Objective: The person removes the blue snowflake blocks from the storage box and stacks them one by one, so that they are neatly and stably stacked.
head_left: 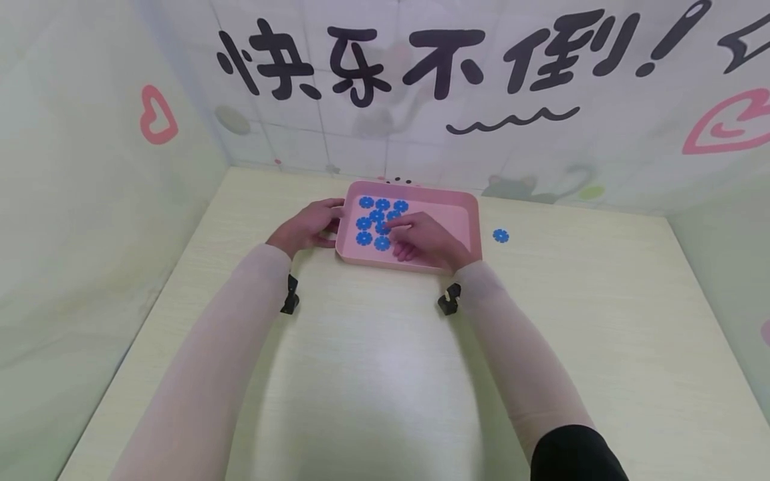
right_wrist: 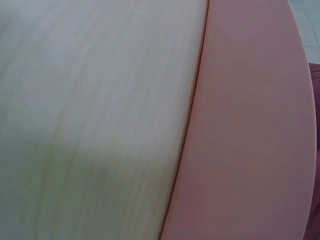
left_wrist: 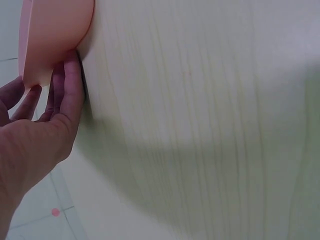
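A pink tray [head_left: 448, 217] lies near the back of the table, with several blue flower-shaped discs [head_left: 363, 238] spread over its left half. At the tray's left end my left hand [head_left: 313, 224] grips the wall; the left wrist view shows thumb and fingers [left_wrist: 72, 87] around the pink rim [left_wrist: 47, 45]. My right hand [head_left: 424, 239] is over the middle of the tray. Its index finger reaches out to one blue disc [head_left: 380, 230], with the tip right at it, while the other fingers bend below. In the right wrist view the tray's outer wall [right_wrist: 250, 125] covers most of the hand.
One loose blue disc [head_left: 500, 235] lies on the pale wooden table [head_left: 373, 374] to the right of the tray. A printed cloth [head_left: 397, 133] with dark lettering rises behind the table, and pale cloth also stands at both sides.
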Action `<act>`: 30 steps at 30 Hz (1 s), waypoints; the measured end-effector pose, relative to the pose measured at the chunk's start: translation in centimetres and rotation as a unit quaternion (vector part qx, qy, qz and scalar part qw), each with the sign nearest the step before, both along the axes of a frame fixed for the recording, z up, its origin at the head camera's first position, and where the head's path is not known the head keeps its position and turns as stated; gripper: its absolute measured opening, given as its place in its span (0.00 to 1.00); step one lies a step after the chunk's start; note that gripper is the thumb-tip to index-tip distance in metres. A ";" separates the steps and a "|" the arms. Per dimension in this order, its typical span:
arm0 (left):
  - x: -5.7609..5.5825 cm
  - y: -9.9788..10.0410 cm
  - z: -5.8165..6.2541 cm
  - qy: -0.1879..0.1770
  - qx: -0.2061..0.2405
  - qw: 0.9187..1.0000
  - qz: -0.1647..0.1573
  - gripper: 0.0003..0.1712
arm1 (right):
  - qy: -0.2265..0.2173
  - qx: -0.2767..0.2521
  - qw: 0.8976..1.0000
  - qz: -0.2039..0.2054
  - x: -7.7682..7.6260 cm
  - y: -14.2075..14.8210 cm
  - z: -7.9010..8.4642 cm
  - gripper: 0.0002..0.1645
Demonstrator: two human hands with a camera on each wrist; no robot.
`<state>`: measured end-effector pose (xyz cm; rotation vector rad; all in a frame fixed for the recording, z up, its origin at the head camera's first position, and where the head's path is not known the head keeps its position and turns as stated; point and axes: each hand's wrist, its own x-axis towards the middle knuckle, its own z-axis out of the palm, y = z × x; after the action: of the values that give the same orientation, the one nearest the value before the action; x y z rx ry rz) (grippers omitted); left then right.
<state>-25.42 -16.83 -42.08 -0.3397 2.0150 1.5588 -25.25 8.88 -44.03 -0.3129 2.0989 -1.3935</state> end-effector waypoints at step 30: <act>0.0 0.0 -0.2 0.006 -0.005 1.000 -0.003 0.28 | -0.004 0.098 0.995 0.004 0.7 -2.0 0.7 0.11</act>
<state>-25.42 -16.88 -42.24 -0.3274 2.0309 1.5513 -24.51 6.93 -43.28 -0.2334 2.2037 -1.1701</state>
